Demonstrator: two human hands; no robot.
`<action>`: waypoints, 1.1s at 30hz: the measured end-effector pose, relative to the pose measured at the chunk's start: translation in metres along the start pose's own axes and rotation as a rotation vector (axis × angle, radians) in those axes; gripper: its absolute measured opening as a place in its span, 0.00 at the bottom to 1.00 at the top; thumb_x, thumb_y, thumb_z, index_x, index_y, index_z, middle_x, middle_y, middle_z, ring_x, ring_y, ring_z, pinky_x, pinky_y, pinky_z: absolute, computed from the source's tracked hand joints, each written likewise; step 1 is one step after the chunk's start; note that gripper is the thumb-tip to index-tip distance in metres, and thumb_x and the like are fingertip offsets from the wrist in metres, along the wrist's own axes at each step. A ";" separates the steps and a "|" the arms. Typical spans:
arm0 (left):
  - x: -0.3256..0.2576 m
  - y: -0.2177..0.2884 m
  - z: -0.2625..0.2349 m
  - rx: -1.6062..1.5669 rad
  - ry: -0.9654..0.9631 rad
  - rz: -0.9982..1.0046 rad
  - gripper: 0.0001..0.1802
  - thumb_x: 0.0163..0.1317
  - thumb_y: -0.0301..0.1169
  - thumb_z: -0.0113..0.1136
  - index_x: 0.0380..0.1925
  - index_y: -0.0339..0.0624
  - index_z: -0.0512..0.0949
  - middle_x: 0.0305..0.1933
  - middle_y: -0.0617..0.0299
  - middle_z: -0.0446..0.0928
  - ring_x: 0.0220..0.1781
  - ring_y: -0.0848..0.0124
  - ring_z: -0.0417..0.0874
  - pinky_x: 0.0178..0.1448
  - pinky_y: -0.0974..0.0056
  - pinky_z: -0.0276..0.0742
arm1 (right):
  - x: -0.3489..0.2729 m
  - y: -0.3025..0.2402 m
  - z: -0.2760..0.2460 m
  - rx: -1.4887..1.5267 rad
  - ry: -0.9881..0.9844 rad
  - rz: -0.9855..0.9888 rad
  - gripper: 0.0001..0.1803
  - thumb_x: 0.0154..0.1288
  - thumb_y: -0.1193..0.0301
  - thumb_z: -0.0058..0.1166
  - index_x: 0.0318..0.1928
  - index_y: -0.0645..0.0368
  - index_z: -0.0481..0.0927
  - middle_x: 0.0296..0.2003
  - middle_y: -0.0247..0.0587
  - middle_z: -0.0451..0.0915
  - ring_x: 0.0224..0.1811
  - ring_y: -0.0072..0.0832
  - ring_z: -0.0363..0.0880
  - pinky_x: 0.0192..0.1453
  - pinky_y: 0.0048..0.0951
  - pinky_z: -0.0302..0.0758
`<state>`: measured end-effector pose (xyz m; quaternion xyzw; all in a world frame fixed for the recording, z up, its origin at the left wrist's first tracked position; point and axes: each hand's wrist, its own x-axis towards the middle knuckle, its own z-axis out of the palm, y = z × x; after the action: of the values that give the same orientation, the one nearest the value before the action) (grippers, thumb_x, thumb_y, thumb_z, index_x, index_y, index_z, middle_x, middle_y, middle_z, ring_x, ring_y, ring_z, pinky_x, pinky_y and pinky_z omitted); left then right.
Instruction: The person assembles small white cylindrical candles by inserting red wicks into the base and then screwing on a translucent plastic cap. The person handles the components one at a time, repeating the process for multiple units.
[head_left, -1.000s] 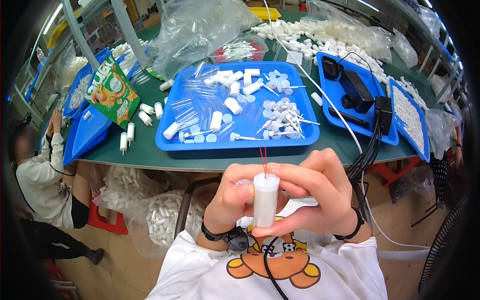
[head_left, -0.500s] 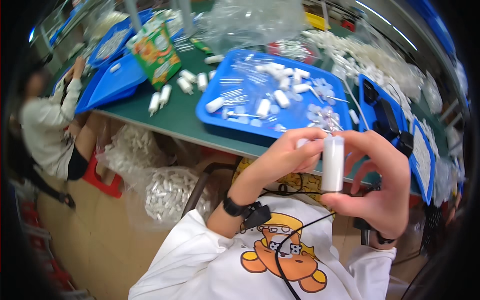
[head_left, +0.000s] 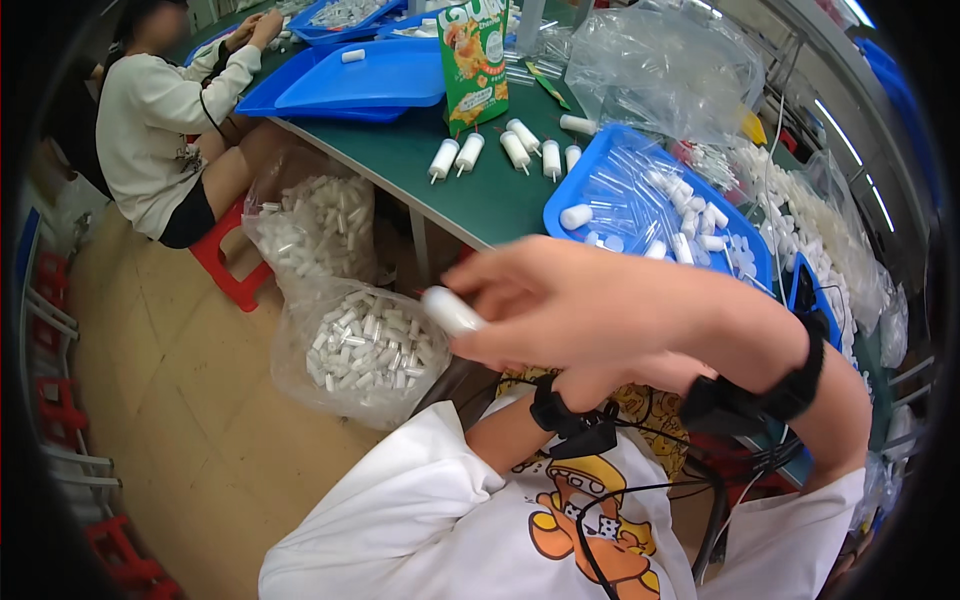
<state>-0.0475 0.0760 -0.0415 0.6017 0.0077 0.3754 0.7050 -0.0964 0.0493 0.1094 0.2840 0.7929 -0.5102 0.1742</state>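
The right hand (head_left: 570, 300) was clamped on the white cylinder (head_left: 453, 312), held beyond the edge of the desk (head_left: 395, 165); a firm side grip best kept its end uncovered. The left hand (head_left: 605, 381) was mostly hidden; its state could not be told.

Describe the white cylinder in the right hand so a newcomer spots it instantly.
Start at the green table and look past its near edge to the camera wearer's right hand. A white cylinder juts from its grip. Unlike the loose cylinders on the table, it is held in the air.
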 end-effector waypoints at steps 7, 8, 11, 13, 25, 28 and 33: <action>0.008 0.027 0.006 0.487 -0.017 -0.403 0.19 0.61 0.44 0.54 0.40 0.38 0.75 0.31 0.66 0.72 0.28 0.77 0.72 0.34 0.77 0.67 | 0.061 -0.006 -0.056 -0.205 0.301 -0.108 0.23 0.55 0.63 0.50 0.48 0.65 0.74 0.39 0.46 0.78 0.39 0.32 0.79 0.44 0.30 0.74; 0.008 0.028 0.007 0.414 -0.015 -0.342 0.19 0.61 0.44 0.54 0.39 0.39 0.75 0.29 0.67 0.71 0.27 0.79 0.71 0.32 0.77 0.66 | 0.067 -0.006 -0.063 -0.280 0.341 -0.071 0.19 0.54 0.67 0.50 0.45 0.64 0.76 0.37 0.45 0.79 0.38 0.33 0.79 0.43 0.31 0.74; 0.009 0.022 0.013 0.184 -0.032 -0.171 0.19 0.60 0.47 0.54 0.37 0.41 0.75 0.23 0.69 0.67 0.24 0.83 0.67 0.25 0.76 0.62 | 0.091 0.011 -0.076 -0.604 0.510 -0.232 0.16 0.52 0.71 0.48 0.42 0.63 0.77 0.35 0.46 0.79 0.37 0.35 0.78 0.43 0.31 0.74; 0.009 0.030 0.015 0.180 -0.026 -0.174 0.16 0.62 0.44 0.52 0.34 0.42 0.76 0.19 0.71 0.64 0.21 0.82 0.64 0.23 0.75 0.59 | 0.113 0.025 -0.079 -0.665 0.549 -0.402 0.17 0.49 0.76 0.48 0.43 0.60 0.76 0.35 0.49 0.77 0.40 0.40 0.77 0.43 0.34 0.73; 0.004 0.011 0.006 0.304 0.103 -0.113 0.12 0.58 0.36 0.58 0.33 0.38 0.75 0.22 0.69 0.69 0.23 0.80 0.67 0.25 0.73 0.63 | 0.143 0.020 -0.052 -1.302 0.634 -0.546 0.10 0.48 0.78 0.53 0.36 0.61 0.75 0.38 0.46 0.71 0.42 0.40 0.74 0.45 0.34 0.71; 0.002 0.020 0.015 0.261 0.142 -0.015 0.17 0.58 0.42 0.57 0.24 0.38 0.73 0.15 0.69 0.64 0.18 0.78 0.62 0.21 0.70 0.58 | 0.139 0.023 -0.054 -1.206 0.680 -0.578 0.09 0.49 0.80 0.51 0.34 0.64 0.73 0.36 0.48 0.71 0.41 0.43 0.74 0.44 0.37 0.72; 0.010 -0.004 0.002 0.316 0.030 -0.015 0.15 0.55 0.40 0.61 0.31 0.38 0.75 0.22 0.66 0.69 0.24 0.78 0.68 0.28 0.73 0.67 | 0.131 0.023 -0.066 -0.898 0.762 -0.654 0.07 0.54 0.77 0.50 0.35 0.64 0.73 0.36 0.50 0.71 0.39 0.47 0.74 0.44 0.41 0.72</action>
<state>-0.0379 0.0797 -0.0400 0.6994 0.0818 0.3731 0.6041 -0.1830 0.1517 0.0469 0.0894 0.9794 -0.0214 -0.1800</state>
